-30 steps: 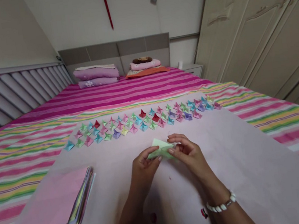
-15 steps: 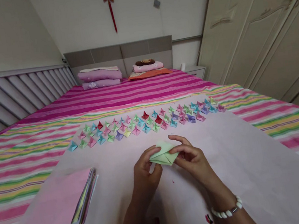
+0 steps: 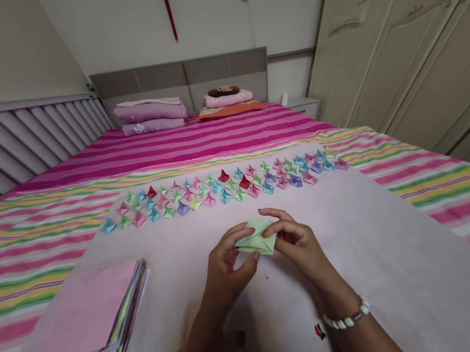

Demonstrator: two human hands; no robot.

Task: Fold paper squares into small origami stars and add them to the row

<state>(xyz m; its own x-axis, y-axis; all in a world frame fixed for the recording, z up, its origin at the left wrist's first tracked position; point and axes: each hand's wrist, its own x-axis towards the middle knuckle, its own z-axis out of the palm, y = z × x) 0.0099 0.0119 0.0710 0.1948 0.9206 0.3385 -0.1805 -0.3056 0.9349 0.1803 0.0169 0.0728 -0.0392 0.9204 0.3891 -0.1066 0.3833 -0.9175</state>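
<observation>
Between my two hands is a light green folded paper (image 3: 258,239), held up above the white sheet on the bed. My left hand (image 3: 228,261) grips its left side, fingers on top and thumb at the lower edge. On the right side, my right hand (image 3: 294,240) pinches it, index finger raised and thumb partly hidden beneath. A crease and overlapping flaps show on the paper's near face. Beyond my hands stand rows of small folded paper boats (image 3: 224,196) in pink, green, blue, purple, yellow and red.
A stack of coloured paper (image 3: 83,314), pink on top, lies at the left. Small red scraps (image 3: 319,332) lie near my forearms. The white sheet (image 3: 388,271) covers part of the striped bedspread (image 3: 432,183). Folded bedding (image 3: 151,113) rests by the headboard (image 3: 151,78).
The whole view has shifted slightly, so the scene sits a little higher and further left. My left thumb has moved outward along the paper's lower edge. Both hands still hold the green paper.
</observation>
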